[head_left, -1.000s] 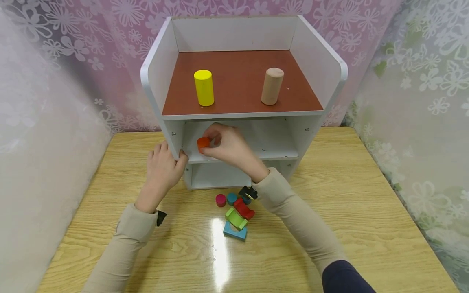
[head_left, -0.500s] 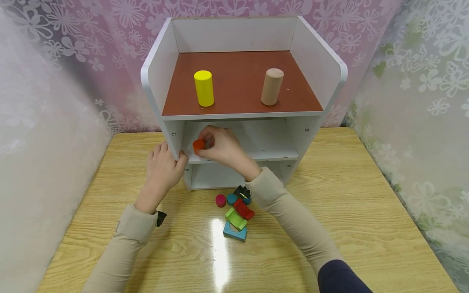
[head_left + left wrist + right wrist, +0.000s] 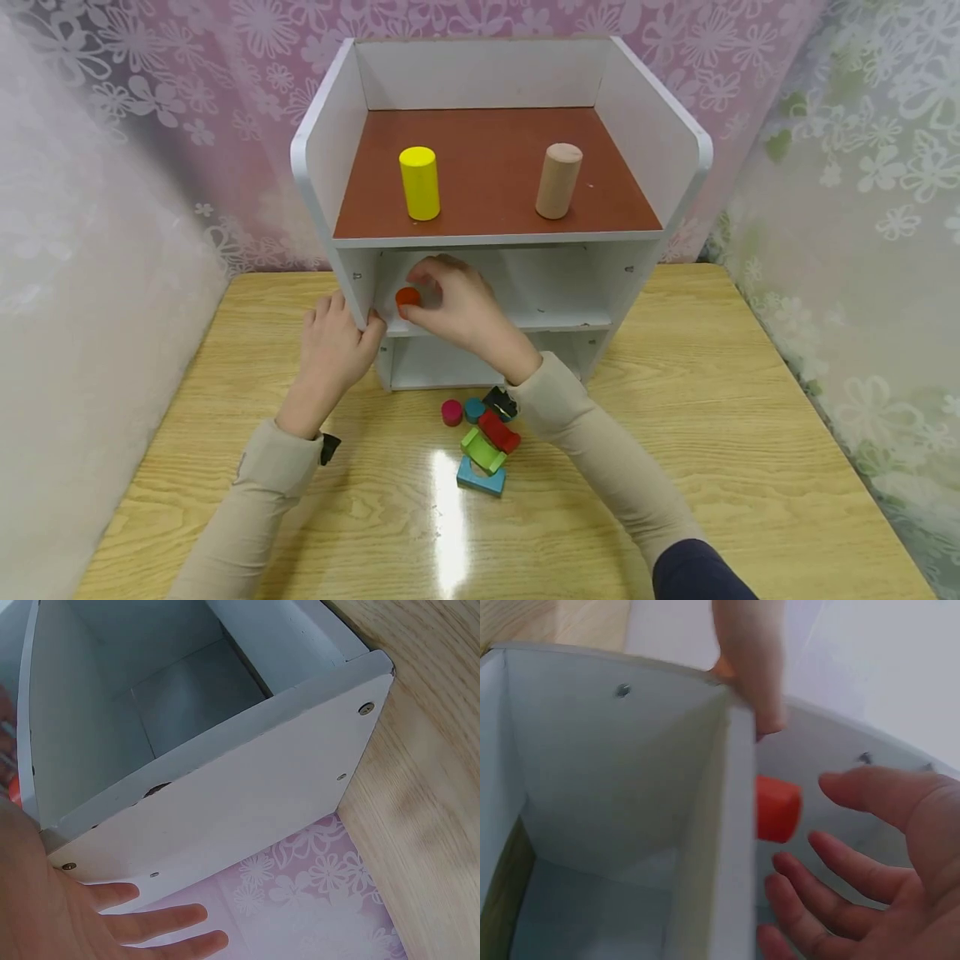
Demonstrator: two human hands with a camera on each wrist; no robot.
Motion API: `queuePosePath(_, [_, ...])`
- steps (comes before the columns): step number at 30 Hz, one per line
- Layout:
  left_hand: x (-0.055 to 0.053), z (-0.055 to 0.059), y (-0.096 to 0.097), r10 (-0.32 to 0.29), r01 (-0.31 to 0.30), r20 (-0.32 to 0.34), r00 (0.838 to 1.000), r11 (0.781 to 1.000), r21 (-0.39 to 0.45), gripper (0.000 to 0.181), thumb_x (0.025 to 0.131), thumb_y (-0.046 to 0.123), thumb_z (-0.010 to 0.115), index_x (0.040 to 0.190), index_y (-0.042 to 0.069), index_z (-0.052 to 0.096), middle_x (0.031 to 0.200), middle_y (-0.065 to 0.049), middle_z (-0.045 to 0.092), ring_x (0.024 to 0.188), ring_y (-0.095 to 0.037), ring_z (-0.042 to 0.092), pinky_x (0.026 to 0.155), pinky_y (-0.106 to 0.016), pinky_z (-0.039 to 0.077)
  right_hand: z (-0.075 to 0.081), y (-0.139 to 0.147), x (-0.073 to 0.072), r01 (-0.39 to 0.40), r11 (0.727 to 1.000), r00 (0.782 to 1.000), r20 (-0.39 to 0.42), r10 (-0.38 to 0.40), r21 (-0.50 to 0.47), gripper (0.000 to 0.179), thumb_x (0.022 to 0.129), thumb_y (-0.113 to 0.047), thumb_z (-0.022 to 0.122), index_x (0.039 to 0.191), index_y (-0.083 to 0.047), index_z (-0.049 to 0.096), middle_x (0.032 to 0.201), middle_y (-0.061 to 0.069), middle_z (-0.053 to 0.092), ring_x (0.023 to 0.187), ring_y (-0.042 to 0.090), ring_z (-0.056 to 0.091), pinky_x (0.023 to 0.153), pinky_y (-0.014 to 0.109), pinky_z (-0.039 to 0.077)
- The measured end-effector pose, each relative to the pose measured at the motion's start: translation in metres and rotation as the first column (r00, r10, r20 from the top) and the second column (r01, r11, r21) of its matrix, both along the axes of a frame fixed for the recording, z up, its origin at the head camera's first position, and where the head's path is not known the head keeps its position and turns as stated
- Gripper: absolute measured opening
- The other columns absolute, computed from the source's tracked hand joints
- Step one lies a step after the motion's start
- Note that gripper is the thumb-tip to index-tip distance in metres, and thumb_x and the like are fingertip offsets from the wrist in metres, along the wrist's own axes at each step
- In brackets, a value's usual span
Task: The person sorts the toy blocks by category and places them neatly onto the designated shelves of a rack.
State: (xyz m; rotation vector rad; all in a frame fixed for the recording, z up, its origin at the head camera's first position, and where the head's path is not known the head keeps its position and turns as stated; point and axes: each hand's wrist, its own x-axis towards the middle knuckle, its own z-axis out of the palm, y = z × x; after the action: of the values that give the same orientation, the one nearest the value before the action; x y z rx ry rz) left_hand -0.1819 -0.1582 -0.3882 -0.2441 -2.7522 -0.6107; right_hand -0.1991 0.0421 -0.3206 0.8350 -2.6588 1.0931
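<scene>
Plainly upright, the orange cylinder (image 3: 407,302).

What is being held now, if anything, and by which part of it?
The left grip holds the white shelf unit by its left panel's front edge. The right grip, beside the orange cylinder, holds nothing.

Middle shelf (image 3: 555,300): free passage from the front, right of the right hand (image 3: 461,307). Leftward, orange cylinder (image 3: 407,298), then side panel (image 3: 363,287), left hand (image 3: 337,340) gripping its edge. Red-brown top (image 3: 483,171) bars upward travel.
</scene>
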Motion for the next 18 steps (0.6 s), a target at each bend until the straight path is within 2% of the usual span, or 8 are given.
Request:
queuePosePath(4, [0.000, -0.001, 0.000, -0.001, 0.001, -0.006, 1.000, 1.000, -0.001, 0.048, 0.094, 0.036, 0.031, 0.129, 0.007, 0.044, 0.119, -0.017, 0.051, 0.112, -0.042, 0.043, 0.086, -0.053, 0.033, 0.005, 0.003, 0.009, -0.015, 0.998, 0.992, -0.124, 0.007, -0.059, 0.025, 0.082, -0.028, 0.068, 0.100, -0.011, 0.066, 0.101, 0.002, 0.062, 0.085, 0.019, 0.055, 0.073, 0.026, 0.044])
queuePosePath(7, [0.000, -0.002, -0.001, -0.004, 0.004, -0.017, 1.000, 1.000, 0.005, 0.045, 0.094, 0.035, 0.033, 0.127, 0.008, 0.045, 0.116, -0.015, 0.052, 0.107, -0.040, 0.044, 0.084, -0.052, 0.034, 0.008, 0.005, 0.016, -0.030, 0.995, 0.983, -0.182, 0.012, -0.092, 0.023, 0.083, -0.025, 0.068, 0.100, -0.010, 0.067, 0.100, 0.002, 0.063, 0.084, 0.021, 0.057, 0.072, 0.027, 0.044])
queuePosePath(12, [0.000, -0.002, 0.000, -0.007, 0.007, -0.030, 1.000, 1.000, 0.013, 0.041, 0.093, 0.034, 0.033, 0.120, 0.008, 0.048, 0.111, -0.015, 0.053, 0.101, -0.039, 0.046, 0.081, -0.052, 0.034, 0.010, 0.013, 0.028, -0.073, 0.990, 0.973, -0.226, 0.044, -0.120, 0.020, 0.084, -0.021, 0.067, 0.099, -0.009, 0.066, 0.097, 0.001, 0.063, 0.082, 0.018, 0.055, 0.072, 0.031, 0.046])
queuePosePath(18, [-0.001, -0.003, 0.000, -0.003, 0.004, -0.026, 1.000, 1.000, 0.013, 0.043, 0.093, 0.035, 0.033, 0.122, 0.006, 0.047, 0.113, -0.016, 0.053, 0.104, -0.040, 0.045, 0.085, -0.053, 0.034, 0.006, 0.021, 0.045, -0.129, 0.981, 0.963, -0.255, 0.089, -0.143, 0.014, 0.085, -0.019, 0.066, 0.096, -0.011, 0.066, 0.094, -0.001, 0.065, 0.080, 0.013, 0.052, 0.071, 0.026, 0.043])
